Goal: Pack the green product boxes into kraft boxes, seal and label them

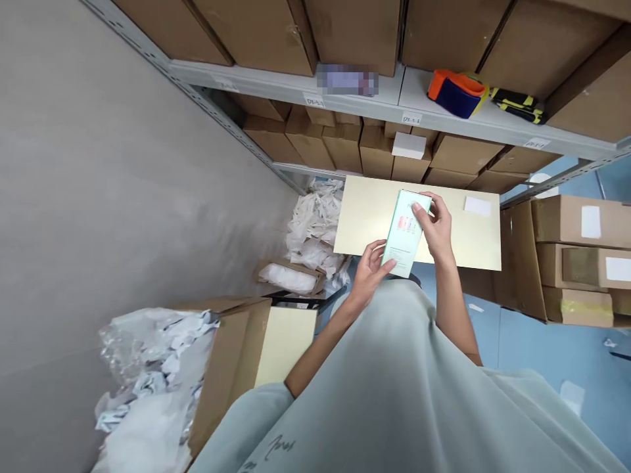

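A slim pale-green printed box [405, 238] is held up in front of me, tilted, over the near edge of a cream tabletop [365, 217]. My left hand [371, 270] grips its lower left corner, thumb on the front face. At the upper right edge, my right hand [436, 226] clasps it with the thumb pressed on the front and the fingers behind, partly hidden. Small coloured pictures and lines of text show on the box's face; the text is too small to read. To the right of my right hand, a white slip [478, 206] lies on the tabletop.
A metal shelf [365, 105] full of cardboard boxes stands beyond the table, with an orange-and-blue tape dispenser [456, 94] and yellow-black cutters [518, 105] on it. Stacked cartons [566, 220] are at right. At left, a carton [236, 368] holds plastic wrapping [158, 381] beside the wall.
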Demonstrator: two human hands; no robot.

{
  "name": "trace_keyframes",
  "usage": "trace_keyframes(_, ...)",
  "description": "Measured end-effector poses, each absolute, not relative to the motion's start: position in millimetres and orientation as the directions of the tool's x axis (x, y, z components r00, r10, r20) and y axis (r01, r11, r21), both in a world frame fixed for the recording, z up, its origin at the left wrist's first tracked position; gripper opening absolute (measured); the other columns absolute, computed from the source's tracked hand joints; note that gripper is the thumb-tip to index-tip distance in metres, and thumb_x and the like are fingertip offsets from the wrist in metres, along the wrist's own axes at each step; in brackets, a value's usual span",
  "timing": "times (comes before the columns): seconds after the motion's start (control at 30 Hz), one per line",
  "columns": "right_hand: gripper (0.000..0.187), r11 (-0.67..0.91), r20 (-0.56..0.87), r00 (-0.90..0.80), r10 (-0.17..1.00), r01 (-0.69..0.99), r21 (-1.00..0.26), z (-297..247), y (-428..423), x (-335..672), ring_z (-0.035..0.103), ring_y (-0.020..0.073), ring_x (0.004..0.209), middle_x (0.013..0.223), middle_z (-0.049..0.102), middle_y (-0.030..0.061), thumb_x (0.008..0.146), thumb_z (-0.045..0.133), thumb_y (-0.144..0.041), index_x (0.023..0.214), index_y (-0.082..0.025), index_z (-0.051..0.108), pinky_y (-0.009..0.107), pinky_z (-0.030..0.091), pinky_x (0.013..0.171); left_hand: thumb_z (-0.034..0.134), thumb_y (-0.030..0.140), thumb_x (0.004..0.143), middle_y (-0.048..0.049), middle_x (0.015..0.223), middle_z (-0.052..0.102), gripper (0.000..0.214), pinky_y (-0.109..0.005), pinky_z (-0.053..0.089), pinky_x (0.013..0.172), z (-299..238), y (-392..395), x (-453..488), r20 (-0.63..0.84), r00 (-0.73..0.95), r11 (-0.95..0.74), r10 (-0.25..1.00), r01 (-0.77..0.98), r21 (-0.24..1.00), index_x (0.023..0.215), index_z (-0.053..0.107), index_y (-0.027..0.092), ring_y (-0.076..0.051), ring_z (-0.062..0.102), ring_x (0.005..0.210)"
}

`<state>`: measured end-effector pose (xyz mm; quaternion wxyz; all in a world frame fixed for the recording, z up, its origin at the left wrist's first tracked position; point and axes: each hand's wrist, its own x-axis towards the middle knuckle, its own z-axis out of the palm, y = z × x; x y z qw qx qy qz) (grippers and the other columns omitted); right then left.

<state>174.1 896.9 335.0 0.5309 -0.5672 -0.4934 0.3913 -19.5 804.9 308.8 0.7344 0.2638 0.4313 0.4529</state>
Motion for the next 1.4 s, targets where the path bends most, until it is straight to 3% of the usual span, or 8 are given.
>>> trace_keyframes(0.23, 0.058, 0.013, 0.03, 0.297, 0.955, 0.059, -0.998, 340.9, 914.5, 182.8, 0.076, 0.0259, 0.113, 0.129, 0.077, 0.007, 0.088, 0.085, -0.075, 0.124, -0.032, 0.07, 0.036, 0.068, 0.087, 0.103, 0.052, 0.073, -0.0112, 0.132, 0.079, 0.078, -0.03, 0.062, 0.083, 310.7, 844.8, -13.9, -0.433, 0.274, 0.51, 0.859, -0.379, 0.773, 0.134, 0.061, 0.025, -0.03, 0.077, 0.121)
trace_keyframes(0.37, 0.059, 0.036, 0.046, 0.255, 0.966, 0.045, -0.998, 348.2, 934.0, 214.7, 0.075, 0.0263, 0.114, 0.137, 0.075, 0.0073, 0.092, 0.08, -0.078, 0.128, -0.032, 0.069, 0.038, 0.068, 0.088, 0.103, 0.049, 0.074, -0.0098, 0.129, 0.081, 0.075, -0.034, 0.066, 0.091, 315.2, 870.6, 6.5, -0.452, 0.325, 0.555, 0.831, -0.412, 0.723, 0.134, 0.063, 0.025, -0.029, 0.079, 0.117)
trace_keyframes(0.53, 0.06, 0.09, 0.086, 0.203, 0.976, -0.011, -0.996, 346.5, 956.5, 258.3, 0.072, 0.0295, 0.13, 0.142, 0.074, 0.0072, 0.099, 0.069, -0.08, 0.139, -0.035, 0.068, 0.043, 0.067, 0.101, 0.099, 0.045, 0.081, -0.0124, 0.134, 0.081, 0.071, -0.04, 0.066, 0.102, 311.6, 891.4, 35.5, -0.461, 0.427, 0.629, 0.778, -0.517, 0.58, 0.14, 0.067, 0.022, -0.032, 0.078, 0.124)
trace_keyframes(0.73, 0.062, 0.044, 0.028, 0.097, 0.995, -0.165, -0.985, 332.9, 974.8, 279.5, 0.077, 0.0282, 0.114, 0.128, 0.078, 0.0058, 0.096, 0.071, -0.081, 0.139, -0.035, 0.066, 0.043, 0.069, 0.093, 0.085, 0.044, 0.095, -0.0133, 0.126, 0.084, 0.054, -0.033, 0.067, 0.078, 306.4, 898.9, 60.0, -0.596, 0.455, 0.731, 0.662, -0.569, 0.378, 0.14, 0.071, 0.017, -0.027, 0.082, 0.102)
trace_keyframes(0.9, 0.057, 0.051, 0.029, 0.19, 0.981, -0.111, -0.992, 323.8, 982.7, 286.7, 0.075, 0.0272, 0.118, 0.127, 0.078, 0.0067, 0.088, 0.086, -0.073, 0.124, -0.031, 0.071, 0.04, 0.068, 0.097, 0.094, 0.046, 0.089, -0.0115, 0.131, 0.082, 0.066, -0.033, 0.067, 0.086, 314.2, 898.2, 78.0, -0.515, 0.323, 0.602, 0.794, -0.534, 0.593, 0.146, 0.07, 0.023, -0.026, 0.08, 0.107)
trace_keyframes(1.03, 0.053, 0.043, 0.038, 0.204, 0.978, -0.021, -0.999, 321.9, 984.8, 287.8, 0.076, 0.0258, 0.117, 0.131, 0.077, 0.0079, 0.091, 0.084, -0.07, 0.125, -0.031, 0.071, 0.038, 0.069, 0.093, 0.102, 0.047, 0.081, -0.0108, 0.138, 0.079, 0.083, -0.029, 0.064, 0.083, 314.5, 895.9, 85.3, -0.503, 0.221, 0.545, 0.836, -0.442, 0.712, 0.153, 0.066, 0.028, -0.023, 0.078, 0.106)
trace_keyframes(1.2, 0.056, 0.023, 0.032, 0.196, 0.98, 0.045, -0.999, 328.3, 983.0, 285.1, 0.078, 0.0239, 0.105, 0.13, 0.078, 0.0072, 0.092, 0.08, -0.074, 0.128, -0.032, 0.069, 0.036, 0.07, 0.086, 0.104, 0.047, 0.077, -0.0114, 0.137, 0.079, 0.084, -0.031, 0.063, 0.088, 313.6, 893.5, 86.7, -0.512, 0.203, 0.547, 0.834, -0.411, 0.729, 0.149, 0.067, 0.027, -0.025, 0.077, 0.112)
trace_keyframes(1.4, 0.066, 0.042, 0.062, 0.211, 0.975, 0.097, -0.994, 339.3, 977.9, 296.4, 0.071, 0.0305, 0.135, 0.143, 0.074, 0.0099, 0.093, 0.072, -0.086, 0.13, -0.032, 0.069, 0.04, 0.071, 0.094, 0.106, 0.05, 0.073, -0.0086, 0.127, 0.081, 0.084, -0.031, 0.064, 0.091, 315.2, 893.3, 95.8, -0.517, 0.237, 0.566, 0.822, -0.436, 0.699, 0.144, 0.067, 0.026, -0.024, 0.078, 0.109)
